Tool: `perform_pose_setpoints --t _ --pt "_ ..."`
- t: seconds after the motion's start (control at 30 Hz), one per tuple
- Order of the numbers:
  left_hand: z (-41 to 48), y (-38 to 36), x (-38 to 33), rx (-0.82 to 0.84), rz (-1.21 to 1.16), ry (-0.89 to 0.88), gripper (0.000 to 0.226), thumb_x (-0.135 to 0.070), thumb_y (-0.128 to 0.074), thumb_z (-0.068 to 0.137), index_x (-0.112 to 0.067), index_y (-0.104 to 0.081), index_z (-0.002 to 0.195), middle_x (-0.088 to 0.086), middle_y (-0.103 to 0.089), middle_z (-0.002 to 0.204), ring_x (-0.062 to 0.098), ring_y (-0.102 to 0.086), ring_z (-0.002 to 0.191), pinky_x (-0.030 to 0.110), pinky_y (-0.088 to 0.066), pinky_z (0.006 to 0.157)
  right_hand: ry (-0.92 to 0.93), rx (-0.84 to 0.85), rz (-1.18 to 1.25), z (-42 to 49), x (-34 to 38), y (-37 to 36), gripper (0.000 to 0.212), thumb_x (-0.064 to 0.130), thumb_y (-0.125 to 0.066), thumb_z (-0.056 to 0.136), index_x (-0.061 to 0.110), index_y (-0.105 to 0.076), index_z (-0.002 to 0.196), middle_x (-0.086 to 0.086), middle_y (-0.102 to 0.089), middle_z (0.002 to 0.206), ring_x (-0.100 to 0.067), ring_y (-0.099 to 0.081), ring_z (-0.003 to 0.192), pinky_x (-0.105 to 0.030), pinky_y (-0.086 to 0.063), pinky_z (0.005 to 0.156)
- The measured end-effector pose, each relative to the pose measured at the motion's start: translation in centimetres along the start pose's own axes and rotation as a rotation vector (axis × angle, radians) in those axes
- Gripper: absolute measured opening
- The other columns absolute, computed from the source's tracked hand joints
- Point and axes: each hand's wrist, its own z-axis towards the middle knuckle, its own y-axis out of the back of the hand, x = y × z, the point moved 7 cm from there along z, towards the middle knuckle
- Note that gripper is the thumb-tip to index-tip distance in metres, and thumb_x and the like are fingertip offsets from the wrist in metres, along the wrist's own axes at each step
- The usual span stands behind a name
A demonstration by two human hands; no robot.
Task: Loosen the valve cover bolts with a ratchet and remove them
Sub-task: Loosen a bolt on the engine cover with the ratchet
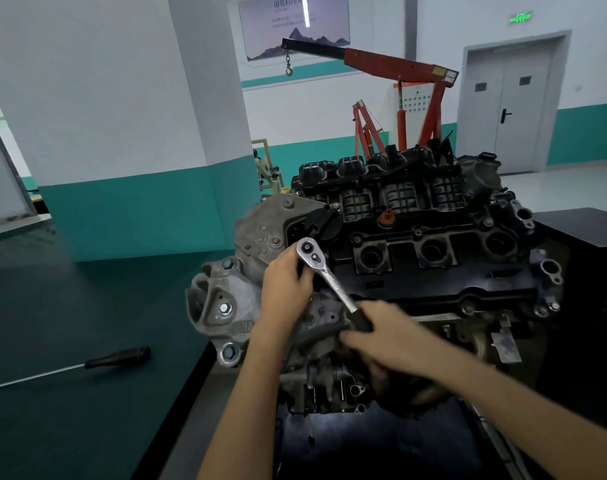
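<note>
Ratchet, polished steel, head steadied by left hand, black handle clenched in right hand; side-loading may slip its socket off the bolt.

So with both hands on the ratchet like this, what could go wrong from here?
The right hand grips only the handle's end; if the ratchet slips off the bolt, knuckles may strike the engine. The left hand sits beside the ratchet head and could get pinched. A freed bolt could drop into the open round wells of the valve cover.

On the valve cover, the left hand steadies the ratchet head; the right hand grips its handle
</note>
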Motion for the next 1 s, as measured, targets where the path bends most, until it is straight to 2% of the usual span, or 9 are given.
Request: perform_pose_setpoints --t 0.1,0.17,0.3,0.43,0.53,0.67,0.73,0.83,1.0 --pt "-0.2 0.1 0.1 -0.017 -0.036 0.002 0.015 -0.015 -0.06 0.09 -0.004 -0.069 0.085 0.007 -0.071 0.08 0.024 -0.066 0.077 0.042 -0.052 0.072 -0.01 0.168 0.439 -0.8 1.1 -5.2 0.014 0.009 -0.058 0.092 0.013 -0.047 0.084 -0.001 -0.057 0.053 -0.015 -0.055 0.043 -0.025 -0.047 0.045" --pt "-0.4 0.2 0.2 -0.02 -0.063 0.004 0.012 -0.014 -0.062 0.09 -0.007 -0.07 0.084 0.006 -0.071 0.079 0.023 -0.066 0.074 0.043 -0.052 0.069 -0.014 0.163 0.426 -0.6 1.1 -5.1 0.013 0.006 -0.056 0.091 0.011 -0.047 0.083 -0.002 -0.055 0.051 -0.015 -0.053 0.04 -0.026 -0.045 0.043" --pt "-0.1 -0.1 -0.2 0.076 -0.144 -0.015 0.019 -0.007 -0.057 0.091 -0.018 -0.071 0.096 -0.005 -0.072 0.091 0.016 -0.065 0.081 0.036 -0.052 0.076 0.007 -0.024 -0.167 0.5 0.4 1.8 0.02 0.012 -0.059 0.086 0.013 -0.048 0.069 0.001 -0.05 0.047 -0.006 -0.047 0.031 -0.019 -0.037 0.036" --pt "0.0 -0.3 0.0 0.12 -0.165 0.016 0.011 -0.015 -0.059 0.096 -0.018 -0.069 0.098 0.002 -0.071 0.087 0.018 -0.063 0.082 0.032 -0.048 0.077 0.078 -0.185 -0.847 2.5 3.1 9.4 0.009 0.031 -0.058 0.087 0.023 -0.054 0.084 -0.001 -0.048 0.075 -0.027 -0.06 0.075 -0.027 -0.041 0.062" --pt "-0.1 -0.3 0.3 0.053 -0.121 0.037 0.01 -0.015 -0.06 0.096 -0.012 -0.07 0.095 -0.004 -0.069 0.081 0.014 -0.062 0.074 0.027 -0.046 0.072 0.12 -0.266 -0.955 2.8 4.2 10.7 0.009 0.033 -0.057 0.088 0.024 -0.055 0.087 0.001 -0.05 0.077 -0.03 -0.06 0.081 -0.031 -0.04 0.065" --pt "0.0 -0.3 0.9 -0.023 -0.052 0.083 0.008 -0.012 -0.057 0.095 -0.014 -0.064 0.093 -0.014 -0.059 0.071 0.006 -0.055 0.067 0.014 -0.038 0.061 0.007 -0.224 -0.512 0.9 1.3 5.8 0.017 0.031 -0.063 0.085 0.023 -0.051 0.076 0.0 -0.053 0.073 -0.021 -0.064 0.07 -0.027 -0.044 0.054" --pt "0.1 -0.6 1.2 -0.019 -0.046 0.083 0.011 -0.013 -0.054 0.092 -0.01 -0.064 0.093 -0.004 -0.067 0.076 0.016 -0.062 0.072 0.027 -0.047 0.067 -0.015 -0.041 -0.076 0.0 0.5 0.7 0.016 0.021 -0.063 0.088 0.02 -0.05 0.079 0.003 -0.057 0.058 -0.009 -0.058 0.045 -0.021 -0.044 0.04" --pt "-0.1 -0.6 1.0 -0.003 -0.095 0.073 0.01 -0.024 -0.056 0.089 -0.017 -0.064 0.09 -0.002 -0.071 0.082 0.017 -0.067 0.081 0.035 -0.053 0.075 -0.008 0.111 0.335 -0.8 1.0 -5.0 0.011 0.01 -0.058 0.09 0.014 -0.048 0.09 0.002 -0.058 0.052 -0.012 -0.056 0.043 -0.023 -0.046 0.043" --pt "-0.1 -0.2 0.4 0.074 -0.178 -0.02 0.031 0.0 -0.057 0.087 -0.031 -0.061 0.085 -0.011 -0.071 0.082 0.014 -0.067 0.08 0.036 -0.053 0.076 0.052 -0.064 -0.095 0.5 0.0 -0.6 0.018 0.011 -0.061 0.083 0.019 -0.049 0.072 0.005 -0.056 0.057 -0.013 -0.053 0.048 -0.013 -0.039 0.044"
